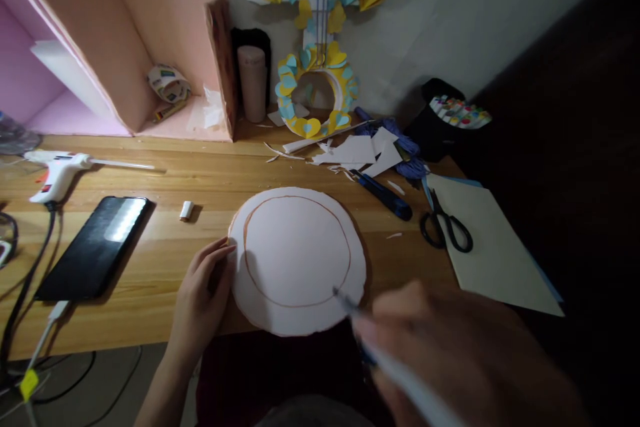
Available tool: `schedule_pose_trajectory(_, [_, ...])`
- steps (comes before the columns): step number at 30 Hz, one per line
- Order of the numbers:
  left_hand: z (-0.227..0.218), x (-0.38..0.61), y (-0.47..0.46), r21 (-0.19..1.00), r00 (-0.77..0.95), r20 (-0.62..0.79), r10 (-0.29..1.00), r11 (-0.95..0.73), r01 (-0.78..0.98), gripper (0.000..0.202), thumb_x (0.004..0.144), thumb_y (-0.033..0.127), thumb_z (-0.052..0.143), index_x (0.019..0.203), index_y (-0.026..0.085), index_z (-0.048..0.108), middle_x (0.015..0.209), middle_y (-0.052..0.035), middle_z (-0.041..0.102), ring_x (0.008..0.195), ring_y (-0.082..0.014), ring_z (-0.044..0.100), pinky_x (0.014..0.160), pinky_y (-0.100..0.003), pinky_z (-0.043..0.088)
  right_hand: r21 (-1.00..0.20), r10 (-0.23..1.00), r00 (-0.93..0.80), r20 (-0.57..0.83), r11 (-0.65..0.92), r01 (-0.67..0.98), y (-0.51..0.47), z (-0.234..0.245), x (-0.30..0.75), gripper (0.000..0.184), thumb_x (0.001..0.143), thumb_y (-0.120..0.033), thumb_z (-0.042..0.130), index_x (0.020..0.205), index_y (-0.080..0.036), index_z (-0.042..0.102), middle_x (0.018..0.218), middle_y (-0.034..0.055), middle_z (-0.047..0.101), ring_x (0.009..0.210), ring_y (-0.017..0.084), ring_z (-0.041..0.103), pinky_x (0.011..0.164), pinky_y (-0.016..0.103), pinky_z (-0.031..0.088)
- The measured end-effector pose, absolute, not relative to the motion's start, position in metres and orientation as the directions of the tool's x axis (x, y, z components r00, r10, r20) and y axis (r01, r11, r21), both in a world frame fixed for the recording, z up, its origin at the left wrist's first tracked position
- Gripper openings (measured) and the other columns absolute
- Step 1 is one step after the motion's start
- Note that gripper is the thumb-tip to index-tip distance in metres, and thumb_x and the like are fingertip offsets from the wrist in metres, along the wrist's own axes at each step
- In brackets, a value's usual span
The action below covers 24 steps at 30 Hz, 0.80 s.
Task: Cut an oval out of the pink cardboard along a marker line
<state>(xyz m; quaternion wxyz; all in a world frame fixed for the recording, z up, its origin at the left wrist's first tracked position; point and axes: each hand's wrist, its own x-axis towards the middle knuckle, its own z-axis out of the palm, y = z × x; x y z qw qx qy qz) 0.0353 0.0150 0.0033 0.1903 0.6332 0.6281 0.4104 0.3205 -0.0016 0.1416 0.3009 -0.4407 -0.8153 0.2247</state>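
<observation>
A round white disc (297, 253) with uneven edges lies at the table's front edge, partly overhanging it. A brown ring line is drawn inside its rim, thicker at the upper left. My left hand (203, 290) grips the disc's left edge with curled fingers, the thumb tucked low. My right hand (430, 340), blurred and close to the camera, is closed around a pale-barrelled marker (400, 370). Its dark tip is over the lower right of the brown line; whether it touches the disc I cannot tell. A small white cap (187, 211) lies left of the disc.
Behind the disc are paper scraps (350, 152) and a blue utility knife (383, 195). Black-handled scissors (446, 227) lie on paper sheets (500, 253) at right. A phone (95, 247) and glue gun (63, 170) lie left. A heart-covered ring (285, 110) leans on the wall.
</observation>
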Motion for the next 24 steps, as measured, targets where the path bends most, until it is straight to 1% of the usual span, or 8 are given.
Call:
schedule_pose_trajectory(2, [0.004,0.034,0.013,0.783,-0.138,0.263,0.955,-0.128,0.609,0.023,0.089,0.029,0.051,0.11,0.022,0.059,0.122,-0.008,0.057,0.116,-0.023,0.053,0.101,-0.043,0.042,-0.614,0.875,-0.411,0.255,0.475,0.63,0.02,0.126,0.333,0.041,0.079,-0.03,0.063,0.118,-0.041,0.054,0.088,-0.0005,0.071,0.072,0.021,0.067,0.061,0.036,0.051])
schedule_pose_trajectory(5, [0.005,0.031,0.013,0.843,-0.155,0.19,0.969,-0.08,0.532,0.026,0.089,0.032,0.051,0.112,0.022,0.057,0.125,-0.0094,0.055,0.119,-0.0245,0.051,0.102,-0.044,0.041,-0.677,0.992,-0.121,0.034,0.112,0.727,0.044,0.08,0.365,0.03,0.087,-0.04,0.052,0.115,-0.03,0.056,0.091,0.0051,0.071,0.08,0.025,0.069,0.064,0.037,0.054])
schedule_pose_trajectory(7, [0.005,0.03,0.014,0.901,-0.201,0.088,0.976,0.008,0.434,0.032,0.089,0.036,0.05,0.117,0.022,0.053,0.125,-0.01,0.056,0.117,-0.0248,0.053,0.1,-0.044,0.043,-0.757,0.999,0.034,0.023,-0.005,0.653,0.049,0.044,0.383,0.029,0.087,-0.046,0.05,0.105,-0.025,0.058,0.099,0.0078,0.069,0.086,0.026,0.068,0.07,0.038,0.056])
schedule_pose_trajectory(11, [0.012,0.041,0.012,0.953,-0.284,-0.106,0.953,0.178,0.244,0.047,0.087,0.044,0.051,0.127,0.022,0.041,0.125,-0.0116,0.057,0.093,-0.0214,0.065,0.086,-0.041,0.052,-0.89,0.969,0.249,0.003,-0.111,0.443,0.048,0.0,0.392,0.03,0.082,-0.051,0.056,0.092,-0.023,0.056,0.103,0.0094,0.067,0.072,0.022,0.066,0.06,0.037,0.057])
schedule_pose_trajectory(13, [0.019,0.051,0.006,0.948,-0.244,-0.18,0.953,0.234,0.215,0.05,0.086,0.046,0.052,0.128,0.021,0.041,0.123,-0.0126,0.058,0.085,-0.0202,0.066,0.081,-0.04,0.053,-0.915,0.972,0.234,-0.001,-0.095,0.391,0.053,-0.005,0.388,0.028,0.081,-0.05,0.058,0.092,-0.025,0.055,0.103,0.0094,0.067,0.08,0.023,0.066,0.068,0.039,0.057])
schedule_pose_trajectory(17, [0.034,0.062,-0.019,0.922,-0.161,-0.286,0.945,0.317,0.222,0.051,0.086,0.047,0.051,0.129,0.022,0.041,0.11,-0.0103,0.064,0.09,-0.0213,0.066,0.08,-0.037,0.054,-0.892,0.993,0.08,0.085,0.04,0.45,0.088,-0.002,0.38,0.027,0.083,-0.046,0.059,0.099,-0.025,0.054,0.111,0.0096,0.064,0.107,0.027,0.06,0.092,0.046,0.047])
schedule_pose_trajectory(21, [0.043,0.058,-0.045,0.896,-0.071,-0.379,0.923,0.385,0.221,0.05,0.087,0.049,0.049,0.131,0.026,0.042,0.104,-0.0072,0.066,0.101,-0.0222,0.063,0.09,-0.037,0.049,-0.881,0.984,-0.083,0.159,0.179,0.439,0.144,0.002,0.363,0.022,0.086,-0.041,0.055,0.1,-0.025,0.051,0.11,0.0092,0.065,0.108,0.025,0.06,0.094,0.045,0.044])
schedule_pose_trajectory(24, [0.045,0.058,-0.058,0.886,0.02,-0.419,0.908,0.404,0.225,0.044,0.089,0.047,0.049,0.129,0.028,0.046,0.112,-0.0064,0.065,0.11,-0.0218,0.059,0.096,-0.036,0.046,-0.854,0.95,-0.245,0.195,0.288,0.434,0.18,0.006,0.341,0.018,0.086,-0.037,0.053,0.1,-0.026,0.052,0.11,0.0079,0.065,0.108,0.024,0.06,0.091,0.043,0.046])
